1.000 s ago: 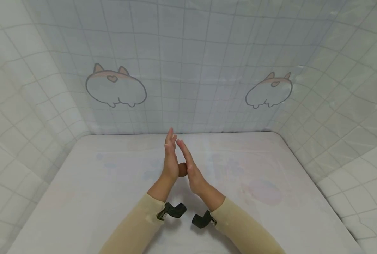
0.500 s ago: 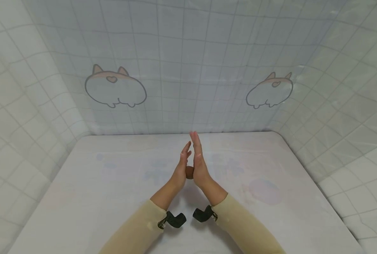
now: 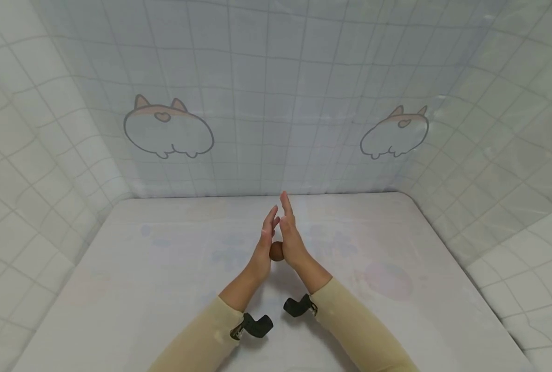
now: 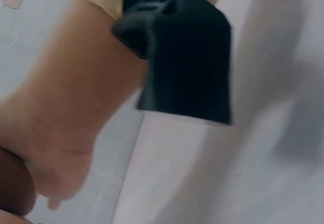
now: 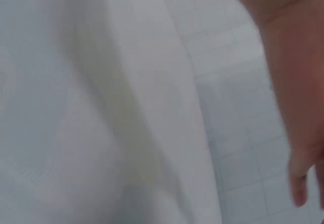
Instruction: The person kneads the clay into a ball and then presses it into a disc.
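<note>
A small brown ball (image 3: 277, 251) sits between the two palms in the head view, its material not clear from the frames. The left hand (image 3: 263, 248) presses against its left side, fingers straight and pointing away from the body. Against the other side lies the right hand (image 3: 294, 240), also with straight fingers, reaching a little farther forward than the left. The fingertips of both hands lean close together above the table. In the left wrist view the ball (image 4: 14, 183) shows partly at the lower left, under a palm. The right wrist view shows part of a hand (image 5: 298, 107) but no ball.
A table (image 3: 164, 279) with a pale printed cover lies beneath the hands. White grid-patterned sheeting (image 3: 276, 103) with animal drawings closes in the back and both sides. Black camera mounts (image 3: 257, 325) stick out from the cream sleeves (image 3: 201, 336) at each wrist.
Between the palms, the ball has shifted slightly right. The left hand has slid right and back toward the body, while the right has slid forward; both have barely moved in the last half second.
</note>
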Tool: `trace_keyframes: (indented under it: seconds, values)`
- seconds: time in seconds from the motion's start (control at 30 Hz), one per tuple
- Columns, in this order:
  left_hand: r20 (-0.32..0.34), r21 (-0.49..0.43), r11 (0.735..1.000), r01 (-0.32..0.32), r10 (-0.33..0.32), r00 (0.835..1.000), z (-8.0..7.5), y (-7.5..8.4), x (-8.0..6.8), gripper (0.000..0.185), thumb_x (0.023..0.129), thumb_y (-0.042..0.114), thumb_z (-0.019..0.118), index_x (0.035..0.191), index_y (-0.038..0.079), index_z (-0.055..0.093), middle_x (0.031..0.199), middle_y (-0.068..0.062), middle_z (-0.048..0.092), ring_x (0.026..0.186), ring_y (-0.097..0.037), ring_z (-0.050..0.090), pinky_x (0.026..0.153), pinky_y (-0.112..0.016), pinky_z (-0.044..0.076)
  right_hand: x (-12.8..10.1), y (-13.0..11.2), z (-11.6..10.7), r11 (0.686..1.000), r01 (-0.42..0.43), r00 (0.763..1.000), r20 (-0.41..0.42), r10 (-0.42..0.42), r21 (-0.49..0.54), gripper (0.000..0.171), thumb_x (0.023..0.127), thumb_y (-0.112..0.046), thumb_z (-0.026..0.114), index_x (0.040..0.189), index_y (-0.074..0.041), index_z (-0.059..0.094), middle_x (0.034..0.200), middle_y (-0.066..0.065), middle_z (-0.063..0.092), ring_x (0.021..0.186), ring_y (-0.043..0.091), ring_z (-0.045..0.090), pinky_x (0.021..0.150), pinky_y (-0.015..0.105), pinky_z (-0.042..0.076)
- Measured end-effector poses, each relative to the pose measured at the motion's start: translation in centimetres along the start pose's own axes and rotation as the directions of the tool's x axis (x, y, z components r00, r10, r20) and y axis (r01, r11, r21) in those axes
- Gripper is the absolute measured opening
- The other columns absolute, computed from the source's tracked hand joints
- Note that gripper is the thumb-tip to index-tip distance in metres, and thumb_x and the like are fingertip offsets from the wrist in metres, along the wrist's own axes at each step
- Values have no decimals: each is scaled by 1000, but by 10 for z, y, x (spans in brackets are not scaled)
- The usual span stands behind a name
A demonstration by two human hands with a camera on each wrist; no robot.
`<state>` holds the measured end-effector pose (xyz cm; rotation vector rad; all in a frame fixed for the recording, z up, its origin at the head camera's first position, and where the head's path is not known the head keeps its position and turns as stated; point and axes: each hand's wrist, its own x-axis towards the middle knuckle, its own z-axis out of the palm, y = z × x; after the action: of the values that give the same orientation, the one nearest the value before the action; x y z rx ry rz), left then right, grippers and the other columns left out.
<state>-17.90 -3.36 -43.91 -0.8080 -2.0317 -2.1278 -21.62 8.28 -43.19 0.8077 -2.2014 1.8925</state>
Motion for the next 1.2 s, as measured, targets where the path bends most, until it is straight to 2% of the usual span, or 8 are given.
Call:
trace_keyframes:
  seconds: [0.17, 0.33, 0.43, 0.53, 0.7, 0.97, 1.07, 1.2]
  values:
    - [-23, 11, 1000, -24, 25, 999, -1, 7, 3, 88, 96, 76, 9, 162, 17, 5, 167, -7, 2, 152, -34, 10, 114, -68, 5, 0, 6, 1, 999, -38, 998, 58, 36, 25, 104, 91, -83, 17, 161, -9, -6, 167, 12, -6, 153, 32, -2, 113, 69, 2]
    - [-64, 32, 998, -46, 48, 997, -1, 12, 7, 92, 94, 79, 11, 162, 18, 4, 167, -13, 6, 151, -35, 10, 110, -73, 5, -5, 9, 5, 997, -56, 994, 97, 50, 52, 94, 94, -79, 14, 162, -18, -7, 168, 2, -8, 153, 25, -2, 116, 65, 3]
    - [-76, 36, 997, -68, 70, 995, -2, 11, 10, 95, 93, 81, 14, 162, 17, 3, 167, -10, 4, 152, -34, 6, 110, -73, 3, -9, 8, 9, 998, -31, 993, 112, 24, 59, 91, 95, -78, 12, 162, -19, -6, 168, 2, -5, 153, 25, 0, 118, 61, 7]
    - [-89, 47, 995, -84, 88, 992, -3, 11, 14, 100, 91, 83, 18, 162, 15, 1, 167, -9, 0, 152, -33, 2, 111, -72, 2, -12, 8, 12, 997, 33, 992, 119, -41, 74, 93, 95, -78, 12, 162, -15, -5, 168, 9, -1, 153, 30, 5, 118, 60, 10]
    - [-127, 117, 989, -90, 105, 986, -6, 10, 19, 106, 88, 86, 16, 162, 12, 2, 167, -11, 0, 152, -32, 4, 111, -73, 7, -15, 6, 16, 990, 113, 986, 113, -122, 89, 88, 99, -73, 10, 162, -13, -3, 167, 12, 4, 153, 30, 9, 118, 59, 14]
    - [-203, 174, 985, -3, 39, 978, -12, 2, 22, 98, 91, 83, 12, 162, 15, 8, 167, -3, 1, 152, -28, 9, 112, -70, 11, -22, -3, 17, 978, 168, 979, 97, -181, 128, 85, 100, -70, 10, 162, -14, -3, 168, 9, 5, 153, 26, 8, 118, 59, 11]
    - [-198, 185, 982, 39, -2, 980, -13, 3, 20, 93, 95, 78, 10, 162, 13, 8, 167, -7, 2, 152, -31, 9, 113, -70, 10, -22, -7, 18, 972, 196, 975, 80, -208, 131, 85, 101, -70, 11, 162, -13, -2, 167, 10, 6, 153, 26, 8, 119, 57, 10]
    - [-165, 170, 976, 139, -111, 980, -14, -1, 15, 83, 98, 72, 6, 162, 18, 9, 167, -9, 5, 152, -35, 9, 113, -69, 8, -21, -13, 16, 964, 243, 967, 56, -250, 105, 87, 101, -69, 11, 161, -7, -1, 166, 17, 7, 153, 29, 9, 119, 57, 9]
